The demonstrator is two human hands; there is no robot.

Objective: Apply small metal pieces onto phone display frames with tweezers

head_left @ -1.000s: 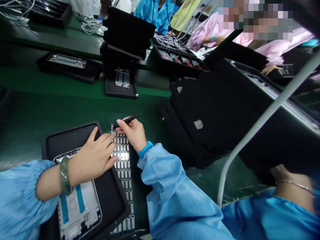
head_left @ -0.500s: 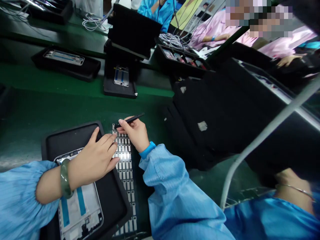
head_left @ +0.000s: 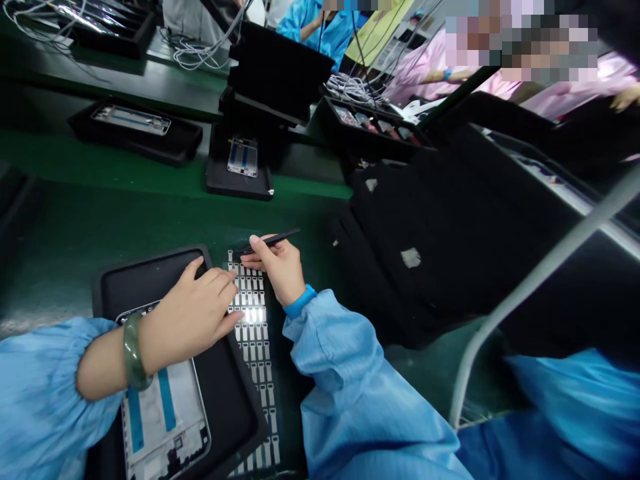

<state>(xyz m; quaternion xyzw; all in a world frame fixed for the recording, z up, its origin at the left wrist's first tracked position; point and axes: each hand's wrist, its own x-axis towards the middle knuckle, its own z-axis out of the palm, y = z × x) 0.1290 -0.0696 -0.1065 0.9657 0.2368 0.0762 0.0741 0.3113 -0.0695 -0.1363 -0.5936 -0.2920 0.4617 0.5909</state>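
Note:
My right hand [head_left: 280, 267] pinches black tweezers [head_left: 273, 241], their tip down at the top of a clear sheet of small silvery stickers [head_left: 257, 347] on the green bench. My left hand [head_left: 193, 313] rests with its fingers stretched out, fingertips pressing the sheet's left edge. Its wrist, with a green bangle, lies over a black tray [head_left: 150, 273]. In that tray sits a phone frame [head_left: 160, 427] with two blue strips.
A pile of black trays [head_left: 430, 227] fills the right side. Two more black trays with phone frames [head_left: 135, 130] [head_left: 240, 167] lie on the far belt. A grey tube [head_left: 525, 293] slants across at right. Other people in blue and pink coats work behind.
The view has shifted slightly, so everything sits a little lower and to the right. Both hands stay in the same place on the sticker sheet.

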